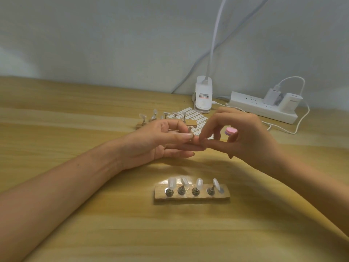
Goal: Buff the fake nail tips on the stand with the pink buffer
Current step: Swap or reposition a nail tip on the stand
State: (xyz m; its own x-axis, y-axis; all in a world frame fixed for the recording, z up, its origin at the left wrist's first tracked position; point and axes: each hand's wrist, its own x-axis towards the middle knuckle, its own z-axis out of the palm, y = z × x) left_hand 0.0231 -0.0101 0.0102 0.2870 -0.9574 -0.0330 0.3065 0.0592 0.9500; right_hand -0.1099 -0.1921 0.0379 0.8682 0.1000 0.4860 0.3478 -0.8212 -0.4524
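The wooden stand lay flat, nearer than both hands and apart from them, four translucent nail tips tilted on its metal pegs. The left hand pinched one small peg. The pink buffer lay just behind the right hand, partly hidden.

Bare left hand, right hand

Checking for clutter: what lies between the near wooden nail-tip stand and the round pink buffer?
Head view: bare wooden table, then the right hand, raised in front of the pink buffer.
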